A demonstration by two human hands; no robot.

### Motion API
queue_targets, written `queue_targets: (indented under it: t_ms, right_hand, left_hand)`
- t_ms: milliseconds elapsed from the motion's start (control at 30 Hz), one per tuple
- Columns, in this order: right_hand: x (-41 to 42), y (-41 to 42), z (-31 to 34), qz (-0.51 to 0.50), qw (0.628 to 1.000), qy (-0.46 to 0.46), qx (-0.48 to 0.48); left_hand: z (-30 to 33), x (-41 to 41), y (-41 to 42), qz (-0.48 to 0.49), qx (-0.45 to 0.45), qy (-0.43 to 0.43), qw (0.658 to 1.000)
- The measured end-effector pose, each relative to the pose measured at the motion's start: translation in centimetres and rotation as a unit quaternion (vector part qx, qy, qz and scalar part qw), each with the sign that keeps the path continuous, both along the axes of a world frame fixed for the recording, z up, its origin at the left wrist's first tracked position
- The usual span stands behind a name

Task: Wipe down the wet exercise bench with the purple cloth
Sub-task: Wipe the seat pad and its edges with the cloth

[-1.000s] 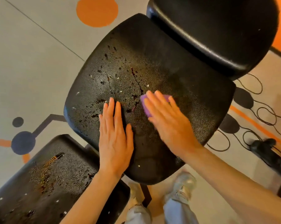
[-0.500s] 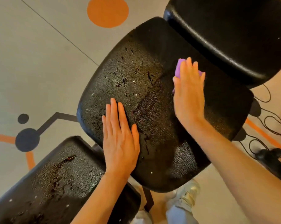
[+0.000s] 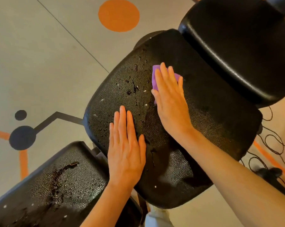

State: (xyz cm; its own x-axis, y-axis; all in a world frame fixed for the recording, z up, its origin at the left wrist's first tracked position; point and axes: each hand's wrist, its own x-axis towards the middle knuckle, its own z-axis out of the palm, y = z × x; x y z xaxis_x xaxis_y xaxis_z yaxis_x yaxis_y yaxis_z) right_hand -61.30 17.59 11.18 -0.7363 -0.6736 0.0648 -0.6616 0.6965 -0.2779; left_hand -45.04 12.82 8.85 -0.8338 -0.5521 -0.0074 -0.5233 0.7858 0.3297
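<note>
right hand point(image 3: 170, 102): flat, fingers straight, pressing purple cloth point(image 3: 154, 77)
left hand point(image 3: 126, 153): flat, bracing counter point(image 3: 220, 128)
progress: droplets point(image 3: 135, 89) left; lower pad point(image 3: 56, 185) unwiped

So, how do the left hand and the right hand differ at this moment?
The left hand rests bare on the bench's middle pad, nearer its front edge; the right hand presses the purple cloth onto it, farther up, beside the water drops. Both lie flat with straight fingers.
</note>
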Motion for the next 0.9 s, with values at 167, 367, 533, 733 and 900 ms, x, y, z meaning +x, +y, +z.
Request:
queue_targets:
  t_ms: [167,367,533,733,900]
  right_hand:
    - [6.9,10.4,0.0,0.160,0.979,0.046,0.116]
    - [-2.9,-4.0,0.5,0.079,0.996,0.025,0.023]
    - [0.4,2.8,-0.2,0.148,0.984,0.055,0.084]
    - [-0.7,1.6,0.1,0.190,0.978,0.054,0.072]
    - [-3.1,-5.0,0.1,0.140,0.988,0.044,0.035]
  left_hand:
    - [0.3,0.1,0.0,0.001,0.006,-0.004,1.000]
    - [0.3,0.1,-0.1,-0.005,0.003,-0.019,1.000]
    - [0.4,0.0,-0.1,-0.005,0.009,-0.023,1.000]
    - [0.7,-0.1,-0.2,-0.001,0.015,-0.027,1.000]
    - [0.9,-0.2,-0.3,-0.001,0.014,-0.032,0.999]
